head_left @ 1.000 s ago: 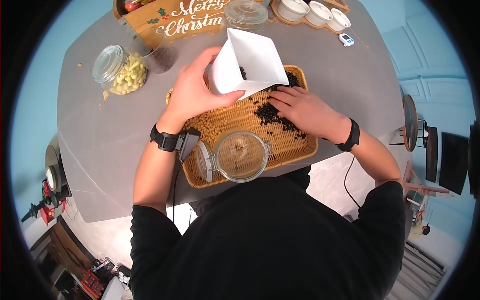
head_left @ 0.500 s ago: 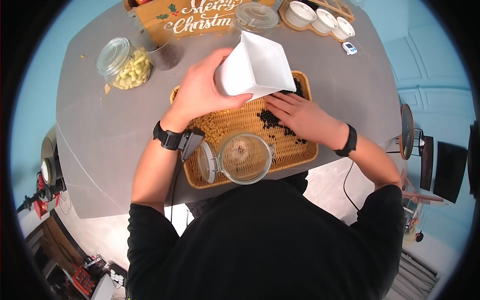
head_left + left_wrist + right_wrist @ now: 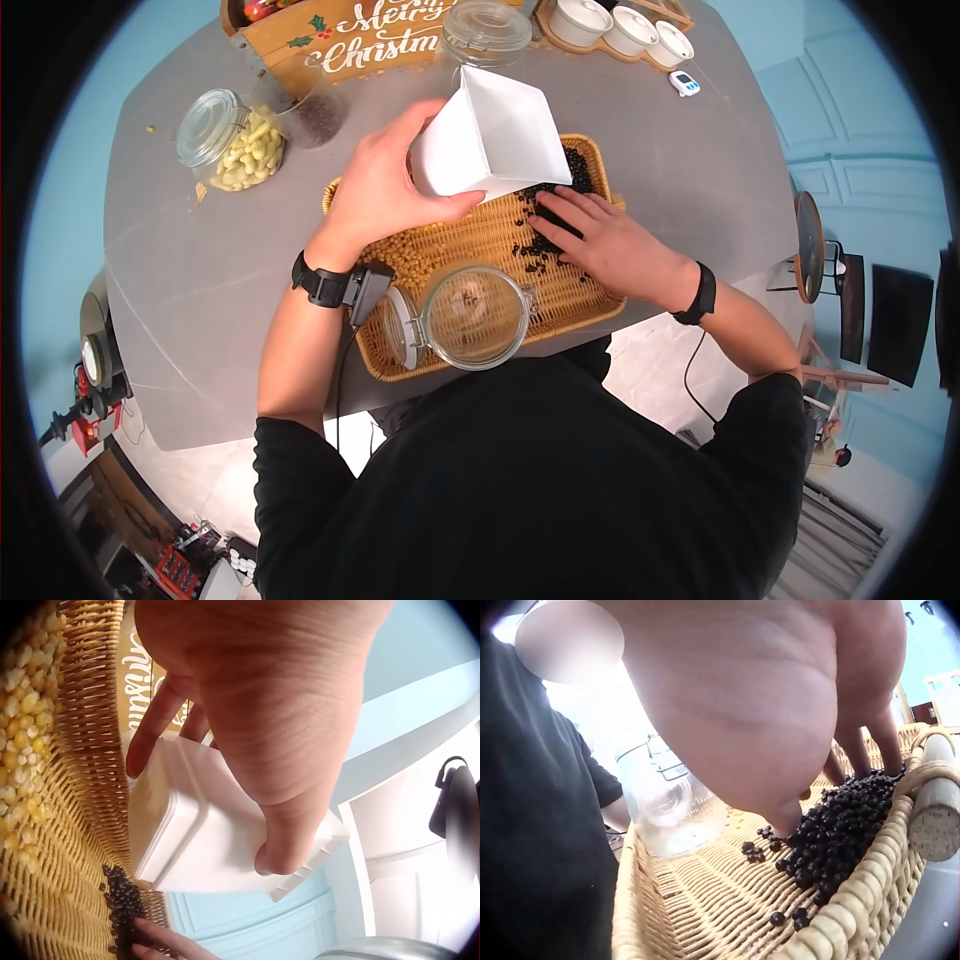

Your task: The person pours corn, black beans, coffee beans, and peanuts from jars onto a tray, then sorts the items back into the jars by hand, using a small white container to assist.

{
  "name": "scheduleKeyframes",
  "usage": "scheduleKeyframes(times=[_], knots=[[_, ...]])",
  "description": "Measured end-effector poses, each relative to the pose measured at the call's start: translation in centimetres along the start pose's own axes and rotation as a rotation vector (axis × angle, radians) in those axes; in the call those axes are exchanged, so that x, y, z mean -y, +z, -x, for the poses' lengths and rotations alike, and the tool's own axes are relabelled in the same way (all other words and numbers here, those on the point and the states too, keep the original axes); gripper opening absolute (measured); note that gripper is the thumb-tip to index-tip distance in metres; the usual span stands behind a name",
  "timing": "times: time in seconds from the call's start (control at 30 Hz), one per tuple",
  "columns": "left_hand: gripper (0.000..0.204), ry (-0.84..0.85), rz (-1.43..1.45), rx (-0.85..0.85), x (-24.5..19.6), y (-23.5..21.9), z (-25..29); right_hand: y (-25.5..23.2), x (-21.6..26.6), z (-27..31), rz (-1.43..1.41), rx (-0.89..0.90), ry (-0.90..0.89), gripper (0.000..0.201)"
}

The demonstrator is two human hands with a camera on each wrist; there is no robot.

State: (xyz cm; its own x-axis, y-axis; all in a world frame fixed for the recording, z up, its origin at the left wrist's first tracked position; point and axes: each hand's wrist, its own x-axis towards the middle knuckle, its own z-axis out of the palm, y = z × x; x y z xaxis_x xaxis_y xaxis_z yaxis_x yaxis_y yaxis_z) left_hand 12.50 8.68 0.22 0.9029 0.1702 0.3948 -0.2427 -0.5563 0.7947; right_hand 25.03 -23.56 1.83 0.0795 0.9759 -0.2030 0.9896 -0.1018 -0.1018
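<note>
My left hand (image 3: 385,185) grips a white square container (image 3: 455,145) by its side, thumb on one side and fingers on the other. The container is tilted over the far side of a wicker basket (image 3: 590,318), its mouth turned towards the right hand. Its visible inside is bare white. Low in the basket's right part, my right hand (image 3: 625,250) touches a pile of black beans (image 3: 840,836), fingers extended and fingertips among them. Yellow corn kernels (image 3: 26,735) lie in the basket's left part. A clear glass jar (image 3: 475,318) with its lid flipped aside sits at the basket's near side.
Farther left on the grey table stand a lidded jar of pale green pieces (image 3: 245,155) and a clear container of dark contents (image 3: 312,118). A wooden Christmas box (image 3: 340,42), another glass jar (image 3: 487,35), white lidded pots (image 3: 632,30) and a small timer (image 3: 684,83) line the back.
Black beans seen inside the container a second ago no longer show there. My right hand has moved over the pile, and fewer loose beans lie at its near side. The left hand keeps its grip.
</note>
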Motion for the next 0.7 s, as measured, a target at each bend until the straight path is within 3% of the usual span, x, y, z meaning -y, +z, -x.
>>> scheduleKeyframes(times=[0.23,0.33,0.43,0.6,0.7], knots=[[0.084,-0.021,-0.008,0.079,0.0,0.0,0.2,0.0,0.1,-1.3,0.01,-0.024,0.079,0.095],[0.082,-0.006,-0.004,0.129,-0.2,0.1,0.3,0.2,-0.6,-2.1,-0.051,0.02,0.115,0.087],[0.081,0.043,-0.049,0.166,-0.3,-0.1,0.3,1.0,-1.8,-2.8,-0.08,-0.089,0.074,0.075],[0.08,0.083,-0.099,0.169,-0.2,0.0,0.4,1.2,-2.1,-2.8,-0.099,-0.123,0.102,0.047],[0.08,0.092,-0.101,0.168,-0.2,0.0,0.2,1.0,-2.4,-2.9,-0.106,-0.137,0.122,0.04]])
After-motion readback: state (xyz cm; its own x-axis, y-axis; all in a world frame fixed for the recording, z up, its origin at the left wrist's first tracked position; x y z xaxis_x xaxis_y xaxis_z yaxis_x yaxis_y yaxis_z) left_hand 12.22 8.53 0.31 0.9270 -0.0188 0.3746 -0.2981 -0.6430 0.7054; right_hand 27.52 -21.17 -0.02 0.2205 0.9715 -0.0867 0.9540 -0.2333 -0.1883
